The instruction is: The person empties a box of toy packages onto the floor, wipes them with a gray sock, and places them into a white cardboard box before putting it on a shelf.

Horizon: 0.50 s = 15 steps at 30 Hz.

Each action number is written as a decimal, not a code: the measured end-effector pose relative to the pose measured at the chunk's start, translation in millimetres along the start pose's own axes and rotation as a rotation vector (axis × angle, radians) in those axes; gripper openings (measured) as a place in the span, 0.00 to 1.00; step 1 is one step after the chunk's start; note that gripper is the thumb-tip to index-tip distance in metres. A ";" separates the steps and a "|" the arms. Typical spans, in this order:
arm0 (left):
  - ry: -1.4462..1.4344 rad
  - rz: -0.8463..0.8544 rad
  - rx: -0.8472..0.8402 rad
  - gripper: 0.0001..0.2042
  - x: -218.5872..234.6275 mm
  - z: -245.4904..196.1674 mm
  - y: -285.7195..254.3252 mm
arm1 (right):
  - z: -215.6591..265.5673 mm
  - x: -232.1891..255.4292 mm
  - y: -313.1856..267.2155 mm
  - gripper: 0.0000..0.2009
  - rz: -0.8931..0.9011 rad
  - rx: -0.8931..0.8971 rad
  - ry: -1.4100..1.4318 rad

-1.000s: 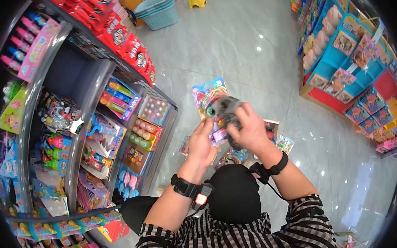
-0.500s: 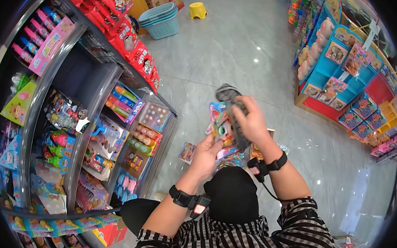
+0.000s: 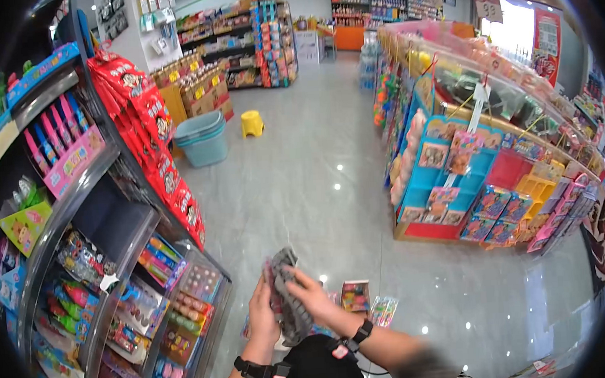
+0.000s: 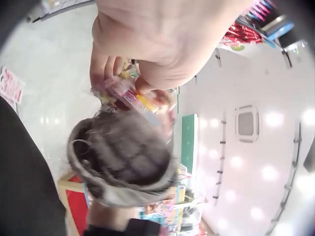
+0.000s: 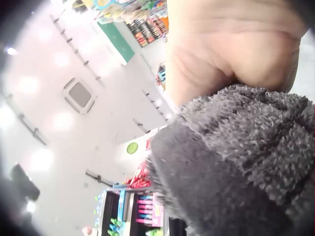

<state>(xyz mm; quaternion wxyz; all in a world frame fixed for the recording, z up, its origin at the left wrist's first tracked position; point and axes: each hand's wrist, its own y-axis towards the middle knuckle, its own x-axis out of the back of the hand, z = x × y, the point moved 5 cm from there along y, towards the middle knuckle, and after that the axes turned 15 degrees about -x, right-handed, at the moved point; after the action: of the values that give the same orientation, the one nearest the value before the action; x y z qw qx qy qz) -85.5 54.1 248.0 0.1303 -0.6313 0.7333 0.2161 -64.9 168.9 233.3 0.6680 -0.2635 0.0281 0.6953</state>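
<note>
Low in the head view, my right hand (image 3: 318, 302) grips a grey plush cloth (image 3: 293, 307). My left hand (image 3: 261, 311) faces it from the other side and holds a colourful toy pack (image 4: 133, 101) in clear plastic, with pink and yellow parts, between thumb and fingers. The cloth lies against the pack and covers most of it in the head view. Its thick pile and a smoother border fill the lower right of the right wrist view; there the palm shows above it and the fingertips are hidden.
Several packs, including a dark box (image 3: 355, 296) and a bright card pack (image 3: 384, 311), lie on the floor beyond my right forearm. A stocked shelf (image 3: 110, 270) stands close on the left, a blue display rack (image 3: 430, 181) on the right. Blue baskets (image 3: 202, 141) and a yellow stool (image 3: 252, 124) stand farther ahead.
The head view has tilted up to show more of the shop. The cloth has moved across the pack, which showed its bright front before, and both hands are now closer together.
</note>
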 end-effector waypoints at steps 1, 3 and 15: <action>-0.076 -0.025 0.008 0.22 -4.0 -2.5 -0.8 | 3.5 -7.7 -4.8 0.20 -0.045 0.187 -0.226; -0.053 -0.105 0.069 0.23 -3.5 -3.1 -0.7 | 5.2 -24.3 -17.4 0.18 -0.107 0.384 -0.499; -0.315 -0.139 0.199 0.23 -16.3 -5.1 6.1 | 83.0 -53.2 -15.2 0.15 -0.559 0.685 -0.874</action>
<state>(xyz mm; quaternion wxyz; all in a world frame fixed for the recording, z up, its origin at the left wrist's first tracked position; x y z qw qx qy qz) -88.3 66.5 261.0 0.3196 -0.6228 0.6764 0.2292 -79.5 154.3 330.9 0.8212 0.2774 -0.0964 0.4893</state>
